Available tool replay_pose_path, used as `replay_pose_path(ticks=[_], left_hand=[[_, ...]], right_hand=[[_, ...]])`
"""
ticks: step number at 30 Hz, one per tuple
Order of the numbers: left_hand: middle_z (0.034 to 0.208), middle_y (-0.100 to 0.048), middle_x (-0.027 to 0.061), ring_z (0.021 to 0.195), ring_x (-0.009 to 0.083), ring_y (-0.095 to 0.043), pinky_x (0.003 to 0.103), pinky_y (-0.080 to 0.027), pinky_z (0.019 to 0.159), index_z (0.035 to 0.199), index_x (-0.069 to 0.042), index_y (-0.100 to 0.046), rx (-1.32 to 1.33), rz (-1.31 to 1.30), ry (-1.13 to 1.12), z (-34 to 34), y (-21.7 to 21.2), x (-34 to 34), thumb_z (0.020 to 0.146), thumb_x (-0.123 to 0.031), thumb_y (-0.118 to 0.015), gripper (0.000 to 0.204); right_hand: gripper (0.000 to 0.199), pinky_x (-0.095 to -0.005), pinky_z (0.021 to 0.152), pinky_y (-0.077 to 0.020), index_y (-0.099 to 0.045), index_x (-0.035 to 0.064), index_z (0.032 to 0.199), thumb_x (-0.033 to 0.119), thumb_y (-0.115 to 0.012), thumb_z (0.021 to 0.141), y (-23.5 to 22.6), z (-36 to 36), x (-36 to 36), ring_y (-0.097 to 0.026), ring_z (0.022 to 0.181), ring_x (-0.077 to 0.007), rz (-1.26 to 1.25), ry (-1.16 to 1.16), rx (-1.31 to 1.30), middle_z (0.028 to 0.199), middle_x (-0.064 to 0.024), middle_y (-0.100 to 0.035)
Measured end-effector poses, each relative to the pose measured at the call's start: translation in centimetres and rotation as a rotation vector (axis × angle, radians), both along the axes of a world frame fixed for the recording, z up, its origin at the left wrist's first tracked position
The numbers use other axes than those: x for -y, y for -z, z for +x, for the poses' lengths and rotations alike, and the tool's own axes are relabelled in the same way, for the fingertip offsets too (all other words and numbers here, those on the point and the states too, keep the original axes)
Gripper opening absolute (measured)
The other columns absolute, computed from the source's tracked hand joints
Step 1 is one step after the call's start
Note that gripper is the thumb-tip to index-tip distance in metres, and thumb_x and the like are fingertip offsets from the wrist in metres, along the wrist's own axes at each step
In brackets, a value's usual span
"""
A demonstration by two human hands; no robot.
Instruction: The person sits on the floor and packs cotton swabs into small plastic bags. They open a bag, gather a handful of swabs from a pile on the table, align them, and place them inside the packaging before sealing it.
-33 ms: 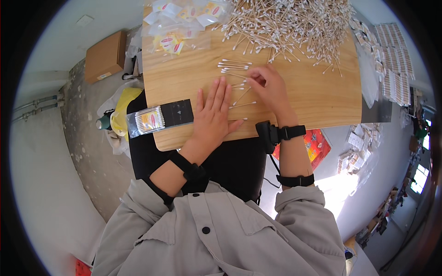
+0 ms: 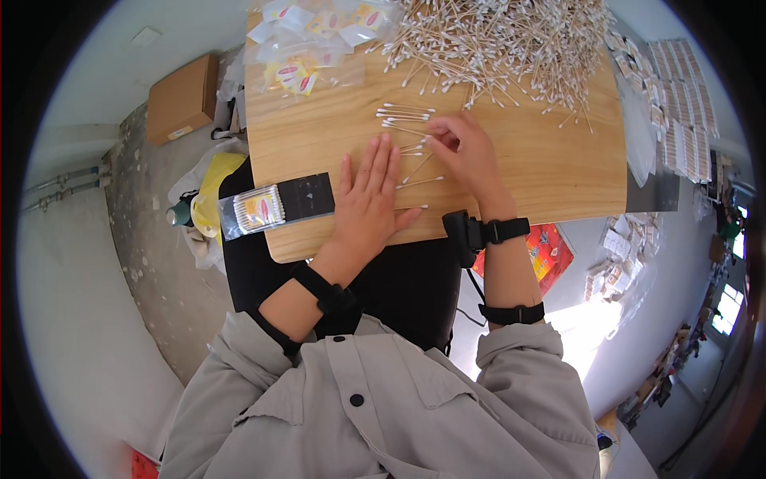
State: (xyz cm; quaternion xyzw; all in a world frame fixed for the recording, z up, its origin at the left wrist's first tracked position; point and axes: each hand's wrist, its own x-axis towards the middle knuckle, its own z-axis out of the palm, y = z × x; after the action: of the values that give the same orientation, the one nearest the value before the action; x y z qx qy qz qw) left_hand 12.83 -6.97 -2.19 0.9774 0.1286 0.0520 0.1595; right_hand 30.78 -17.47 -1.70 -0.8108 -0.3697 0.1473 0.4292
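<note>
My left hand [image 2: 369,193] lies flat on the wooden table [image 2: 550,168], fingers stretched out. Some loose cotton swabs [image 2: 420,182] poke out between its index finger and thumb, their other ends hidden beneath it. My right hand [image 2: 469,153] is closed in a pinch at the end of a cotton swab [image 2: 408,129]; its fingertips partly hide the contact. Just beyond, a few more swabs [image 2: 405,110] lie side by side. Left of my left hand, a clear packet of cotton swabs [image 2: 259,209] with a yellow label rests on a black strip [image 2: 308,197] at the table's edge.
A large heap of cotton swabs [image 2: 503,48] covers the far right of the table. Clear bags with printed cards [image 2: 295,73] lie far left. Stacked swab packs [image 2: 682,104] stand beyond the right edge. A cardboard box [image 2: 182,100] sits on the floor at left.
</note>
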Motion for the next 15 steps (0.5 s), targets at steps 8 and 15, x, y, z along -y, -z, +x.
replay_pose_path(ticks=[8,15], left_hand=[[0.16,-0.023,0.0154,0.148,0.0277,-0.022,0.053,-0.013,0.118,0.15,0.001,-0.027,0.039,0.002,0.022,-0.1,0.2,-0.1,0.081,-0.057,-0.063,0.097],[0.159,-0.024,0.016,0.148,0.0286,-0.022,0.054,-0.013,0.117,0.149,0.001,-0.029,0.027,0.02,0.029,0.0,0.1,-0.1,0.082,-0.057,-0.063,0.095]], right_hand=[[0.011,-0.033,0.066,-0.0503,-0.069,0.0103,0.092,0.013,-0.07,0.082,-0.4,-0.9,-0.1,-0.062,0.073,-0.0215,-0.062,0.022,0.069,0.08,-0.0055,-0.058],[0.008,-0.0337,0.065,-0.0499,-0.07,0.0102,0.089,0.013,-0.069,0.082,-0.1,-1.3,0.2,-0.063,0.073,-0.022,-0.005,0.083,0.072,0.079,-0.0056,-0.06]])
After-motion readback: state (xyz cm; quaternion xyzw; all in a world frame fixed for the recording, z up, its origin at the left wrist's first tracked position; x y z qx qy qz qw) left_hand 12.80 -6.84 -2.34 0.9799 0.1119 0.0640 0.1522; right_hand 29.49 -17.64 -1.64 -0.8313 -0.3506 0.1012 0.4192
